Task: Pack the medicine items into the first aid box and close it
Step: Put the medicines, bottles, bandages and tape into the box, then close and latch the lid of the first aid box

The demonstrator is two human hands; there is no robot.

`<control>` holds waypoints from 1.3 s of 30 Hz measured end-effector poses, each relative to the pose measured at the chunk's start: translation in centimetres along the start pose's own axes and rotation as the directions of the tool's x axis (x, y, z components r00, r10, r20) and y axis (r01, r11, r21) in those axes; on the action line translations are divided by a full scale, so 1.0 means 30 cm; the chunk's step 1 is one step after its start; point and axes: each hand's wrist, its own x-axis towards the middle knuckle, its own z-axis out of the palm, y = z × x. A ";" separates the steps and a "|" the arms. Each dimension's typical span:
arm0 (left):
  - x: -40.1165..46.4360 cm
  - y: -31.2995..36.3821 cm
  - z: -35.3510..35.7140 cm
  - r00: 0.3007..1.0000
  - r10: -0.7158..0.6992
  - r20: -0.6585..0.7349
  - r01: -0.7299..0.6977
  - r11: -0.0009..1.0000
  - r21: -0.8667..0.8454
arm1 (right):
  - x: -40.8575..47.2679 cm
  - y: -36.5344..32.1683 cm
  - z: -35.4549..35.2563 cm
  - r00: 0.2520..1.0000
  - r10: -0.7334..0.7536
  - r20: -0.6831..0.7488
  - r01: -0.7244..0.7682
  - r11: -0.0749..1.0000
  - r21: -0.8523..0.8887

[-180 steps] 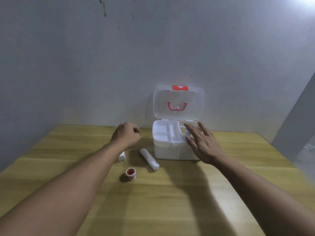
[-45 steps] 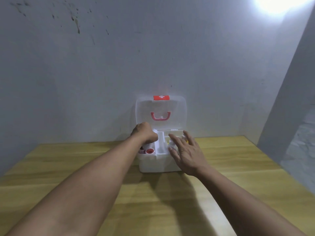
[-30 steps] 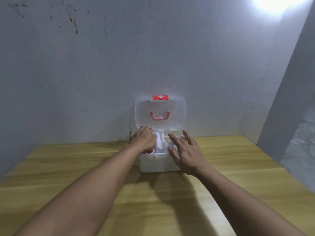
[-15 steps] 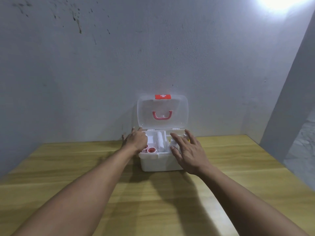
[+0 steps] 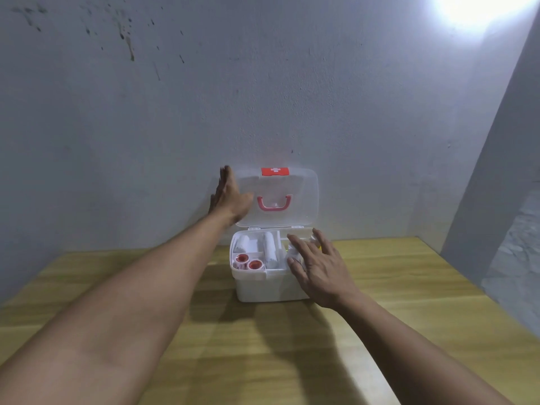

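The white first aid box (image 5: 268, 286) stands on the wooden table near the wall, its clear lid (image 5: 298, 194) upright with a red handle and red cross latch. Inside its tray lie two red tape rolls (image 5: 248, 262), a white tube (image 5: 269, 250) and a white bandage roll (image 5: 243, 242). My left hand (image 5: 229, 197) is raised at the lid's left edge, fingers straight, the thumb in front of the lid. My right hand (image 5: 317, 266) rests flat with spread fingers on the box's right side, hiding that part of the tray.
The box sits at the back of the wooden table (image 5: 263, 361), close to a grey wall (image 5: 263, 97). A grey wall corner (image 5: 496, 171) rises at the right, past the table's edge. A bright light glares at the top right.
My left hand has left the tray and risen to the lid's left edge. The medicine items lie uncovered in the tray. My right hand has stayed on the box.
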 end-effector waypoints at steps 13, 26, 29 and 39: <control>-0.057 0.018 -0.060 0.960 0.182 -0.214 -0.176 0.983 0.046 | 0.168 -0.034 -0.242 0.902 0.044 -0.429 -0.014 0.997 0.072; -0.195 -0.063 -0.090 0.931 0.323 -0.168 -0.321 0.946 0.040 | 0.171 -0.028 -0.253 0.901 -0.300 -0.313 0.284 0.954 -0.096; -0.248 -0.080 -0.080 0.938 0.336 -0.087 -0.329 0.941 0.082 | 0.112 -0.023 -0.247 0.914 -0.309 -0.263 0.293 0.951 -0.100; -0.434 -0.151 0.001 0.939 0.327 0.112 -0.342 0.924 0.172 | -0.076 0.003 -0.136 0.931 -0.351 -0.102 0.329 0.926 -0.183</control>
